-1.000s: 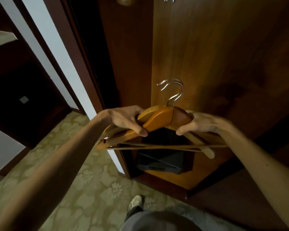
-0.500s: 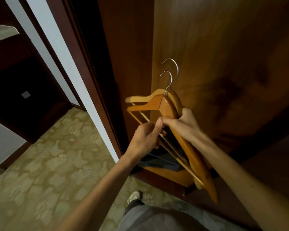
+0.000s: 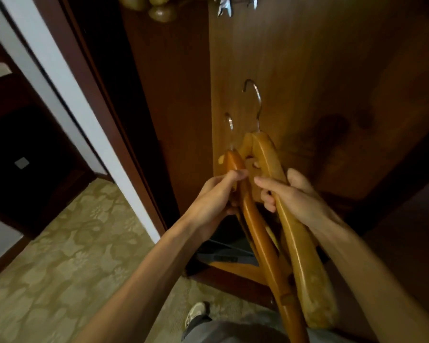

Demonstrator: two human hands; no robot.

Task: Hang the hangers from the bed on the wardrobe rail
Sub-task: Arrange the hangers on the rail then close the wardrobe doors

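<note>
Wooden hangers (image 3: 263,219), stiff and smooth, likely light: left hand (image 3: 216,199) grips the darker one's shoulder, right hand (image 3: 297,194) the paler's; best held near the necks.

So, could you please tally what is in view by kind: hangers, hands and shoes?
Wooden hangers: 2, going by the hooks: darker hanger, paler hanger
Hands: 2: left hand, right hand
Shoe: 1
Total: 5

A patterned carpet floor (image 3: 67,263) carries a shoe (image 3: 195,314), which stands directly on it
</note>
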